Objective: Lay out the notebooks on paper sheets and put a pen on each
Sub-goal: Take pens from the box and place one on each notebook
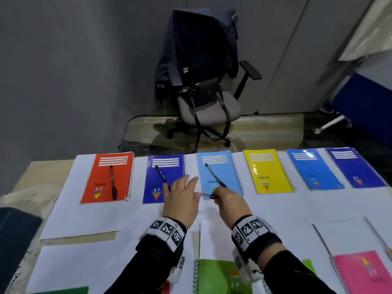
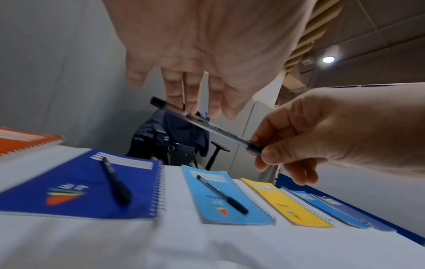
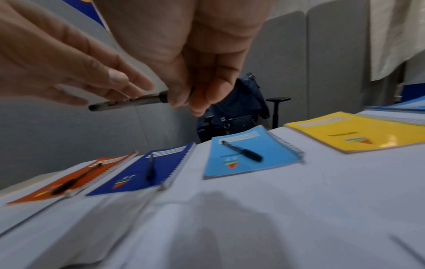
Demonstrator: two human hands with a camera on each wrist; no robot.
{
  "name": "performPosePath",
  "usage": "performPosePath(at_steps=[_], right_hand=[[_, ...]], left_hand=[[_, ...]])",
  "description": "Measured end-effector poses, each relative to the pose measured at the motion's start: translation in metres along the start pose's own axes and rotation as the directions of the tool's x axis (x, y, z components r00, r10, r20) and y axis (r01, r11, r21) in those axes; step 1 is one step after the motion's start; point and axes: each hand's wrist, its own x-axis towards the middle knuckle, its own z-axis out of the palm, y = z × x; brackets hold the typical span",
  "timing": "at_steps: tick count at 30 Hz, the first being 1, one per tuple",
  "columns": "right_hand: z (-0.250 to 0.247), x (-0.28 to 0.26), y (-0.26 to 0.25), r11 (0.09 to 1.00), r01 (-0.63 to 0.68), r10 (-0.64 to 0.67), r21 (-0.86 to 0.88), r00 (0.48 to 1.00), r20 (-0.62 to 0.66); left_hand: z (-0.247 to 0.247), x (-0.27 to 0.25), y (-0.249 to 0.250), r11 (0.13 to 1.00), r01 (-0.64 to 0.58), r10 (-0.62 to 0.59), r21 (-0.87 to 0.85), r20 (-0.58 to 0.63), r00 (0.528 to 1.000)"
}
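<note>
Several spiral notebooks lie in a far row on white paper sheets (image 1: 89, 217). The orange notebook (image 1: 101, 179), dark blue notebook (image 1: 167, 172) and light blue notebook (image 1: 220, 168) each carry a dark pen. The yellow notebook (image 1: 267, 170), blue notebook (image 1: 314, 168) and far-right dark blue notebook (image 1: 354, 166) carry none. My right hand (image 1: 220, 198) pinches one end of a clear pen (image 1: 204, 195) above the paper, also seen as the pen (image 2: 200, 123) in the left wrist view. My left hand (image 1: 184, 194) hovers with straight fingers (image 2: 190, 91) over the pen's free end; whether they touch is unclear.
Nearer to me lie a green notebook (image 1: 220, 276), a pink notebook (image 1: 360, 272) and a green corner (image 1: 63, 290) on more sheets. An office chair (image 1: 207, 102) with a jacket and bag stands beyond the table's far edge. A dark object (image 1: 14, 230) sits at the left.
</note>
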Motion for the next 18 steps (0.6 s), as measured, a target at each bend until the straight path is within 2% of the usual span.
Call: performPosePath(at_steps=[3,7,14,18], right_hand=[[-0.015,0.002,0.036,0.996,-0.09,0.09,-0.01,0.995,-0.033],[-0.034,0.01,0.088,0.976,-0.22,0.219,-0.005,0.973,-0.068],[-0.051,0.034,0.169,0.903,-0.429,0.429,0.025,0.896,-0.117],[-0.047,0.053,0.195,0.87,-0.492,0.493,0.035,0.864,-0.105]], left_hand=[[0.018,0.012,0.027,0.999,0.02,-0.018,-0.039,0.055,0.998],[0.055,0.027,0.051,1.0,0.016,-0.016,0.002,0.166,0.986],[0.113,0.037,0.083,0.999,0.004,-0.023,0.054,0.371,0.928],[0.129,0.039,0.087,0.995,0.067,-0.092,0.078,0.387,0.917]])
